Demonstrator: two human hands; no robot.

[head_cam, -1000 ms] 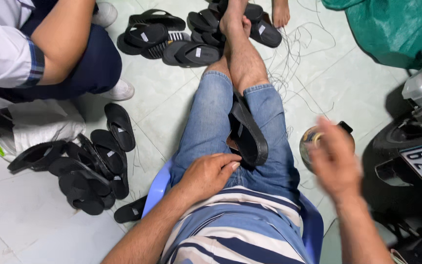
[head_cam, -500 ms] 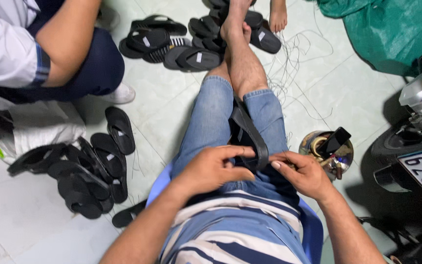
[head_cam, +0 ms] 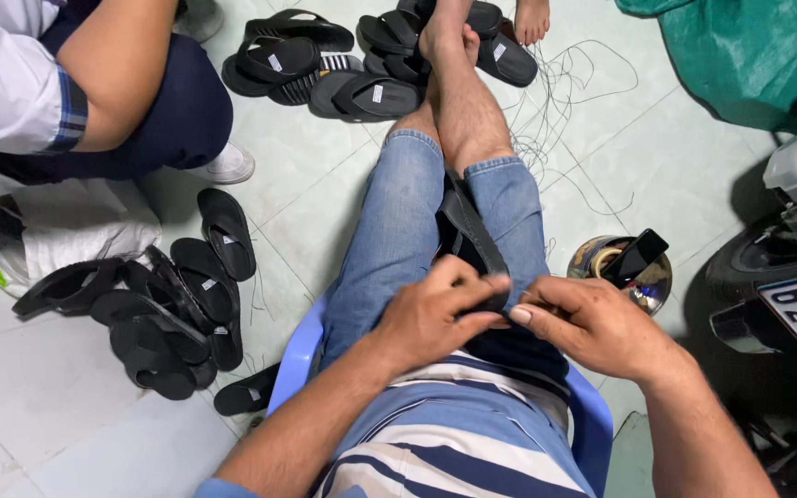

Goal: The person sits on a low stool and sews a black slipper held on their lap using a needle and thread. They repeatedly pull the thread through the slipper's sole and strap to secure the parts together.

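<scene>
We see a black sandal (head_cam: 469, 242) lying along the lap, between the two thighs in blue jeans, with its far end pointing toward the feet. Our left hand (head_cam: 435, 314) is closed over the near end of the sandal, the thumb and fingers curled around its edge. Our right hand (head_cam: 592, 323) comes from the other side, its fingers pressed together and pinching at the same near end, just beside the left fingertips; what exactly is between them is too small to tell.

We sit on a blue plastic chair (head_cam: 299, 355), wearing a striped shirt. Just to the right of the knee, on the tiled floor, stands a round metal tin (head_cam: 622, 273) with a dark object resting on it. Thin threads (head_cam: 565, 101) lie loose on the floor near the shin. A pile of black sandals (head_cam: 163, 314) lies on the left, another group (head_cam: 325, 69) near the feet. A second person, in white shirt and dark trousers, crouches at upper left (head_cam: 94, 83). A motorbike (head_cam: 795, 277) is on the right.
</scene>
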